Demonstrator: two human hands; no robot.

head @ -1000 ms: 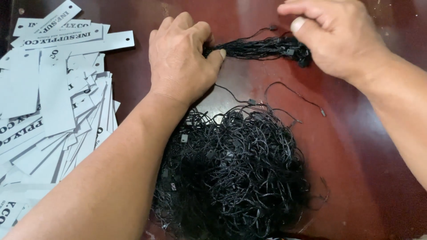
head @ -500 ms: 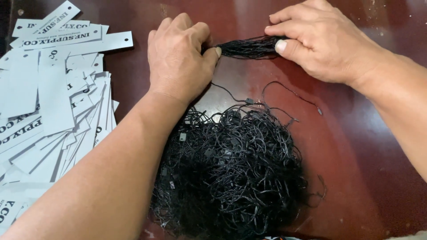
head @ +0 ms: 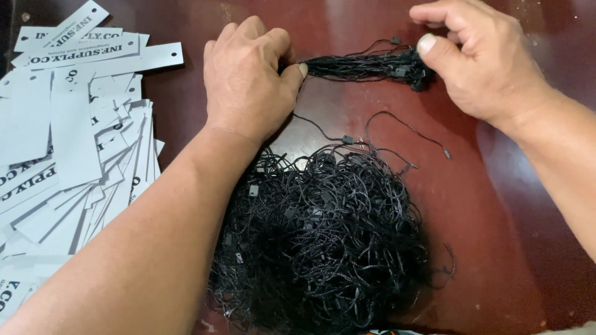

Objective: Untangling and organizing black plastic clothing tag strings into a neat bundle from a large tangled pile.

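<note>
A bundle of black tag strings lies stretched across the dark red table near its far side. My left hand pinches the bundle's left end between thumb and fingers. My right hand sits at the bundle's right end, where the small plastic clasps bunch together, thumb raised and fingers curled over them. A big tangled heap of the same black strings lies nearer to me, under my left forearm.
A spread pile of white rectangular paper tags with punched holes covers the left part of the table. A couple of loose strings trail between the bundle and the heap.
My right hand has slid from the bundle's middle back out to its right end, and the bundle is drawn out longer. My left hand has kept its pinch on the left end.
</note>
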